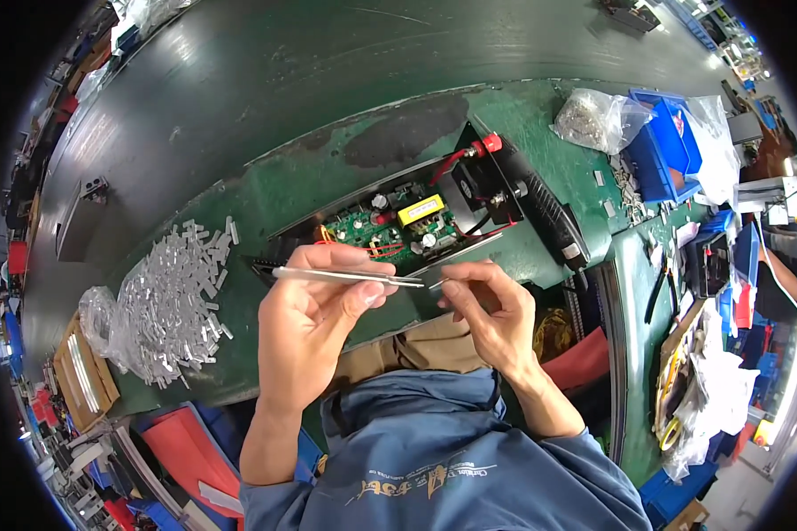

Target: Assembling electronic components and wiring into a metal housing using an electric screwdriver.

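Just in front of my body, my left hand (303,323) grips a pair of silver tweezers (350,273), their tips pointing right. Facing those tips, my right hand (498,320) pinches a small thin metal piece (436,285), too small to name. The piece and the tips are close together; I cannot tell whether they touch. Behind both hands lies an opened black device housing (553,217) with a green circuit board (354,232) inside. A yellow-wrapped transformer (419,211), red wires and a red terminal knob (491,142) show on it.
To the left, a heap of small clear and silvery pieces (173,296) spills from a plastic bag. Blue bins (655,159) and a filled plastic bag (593,119) stand at the far right. Black-handled pliers (655,292) lie on the green bench at the right.
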`<state>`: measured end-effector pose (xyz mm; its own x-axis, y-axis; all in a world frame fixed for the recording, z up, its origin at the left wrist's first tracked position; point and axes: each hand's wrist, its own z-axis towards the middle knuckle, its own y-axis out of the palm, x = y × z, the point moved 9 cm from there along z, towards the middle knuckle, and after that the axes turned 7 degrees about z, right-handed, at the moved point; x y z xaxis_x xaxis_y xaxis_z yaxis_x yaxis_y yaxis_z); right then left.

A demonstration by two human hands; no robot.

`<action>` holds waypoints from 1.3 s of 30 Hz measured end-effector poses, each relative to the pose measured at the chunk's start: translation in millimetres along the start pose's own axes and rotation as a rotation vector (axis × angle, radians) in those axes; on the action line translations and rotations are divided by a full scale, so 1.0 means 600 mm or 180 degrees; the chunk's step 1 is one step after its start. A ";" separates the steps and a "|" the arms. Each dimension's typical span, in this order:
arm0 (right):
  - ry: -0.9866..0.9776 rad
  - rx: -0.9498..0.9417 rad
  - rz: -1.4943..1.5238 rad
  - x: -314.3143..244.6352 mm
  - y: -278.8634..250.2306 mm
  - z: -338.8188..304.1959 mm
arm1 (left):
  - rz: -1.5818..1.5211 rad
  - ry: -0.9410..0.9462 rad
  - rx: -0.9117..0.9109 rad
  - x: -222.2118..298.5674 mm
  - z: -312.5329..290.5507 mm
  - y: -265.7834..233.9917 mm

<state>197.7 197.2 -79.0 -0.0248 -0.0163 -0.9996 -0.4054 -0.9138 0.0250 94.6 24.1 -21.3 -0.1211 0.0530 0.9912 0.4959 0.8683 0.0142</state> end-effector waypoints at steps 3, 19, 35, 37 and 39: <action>0.0285 0.0101 0.0277 0.001 0.003 -0.004 | -0.0133 0.0017 -0.0038 -0.007 0.004 0.006; -0.0677 0.0494 -0.0733 -0.015 -0.071 -0.020 | 0.1820 0.1229 0.0372 0.017 -0.014 0.005; -0.0679 0.1618 -0.3181 -0.024 -0.216 0.028 | 0.2996 0.2028 0.0212 -0.008 0.022 0.080; -0.1303 0.1692 -0.2712 -0.031 -0.185 -0.002 | 0.2972 0.2025 0.0208 -0.008 0.025 0.079; -0.1762 0.0565 -0.2339 -0.058 -0.114 -0.010 | 0.2855 0.1969 0.0113 -0.007 0.030 0.082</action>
<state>231.5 257.7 -45.8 -0.1199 0.7779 -0.6169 -0.6245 -0.5421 -0.5622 103.9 75.7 -26.9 0.7309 0.4255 0.5336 0.1615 0.6518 -0.7410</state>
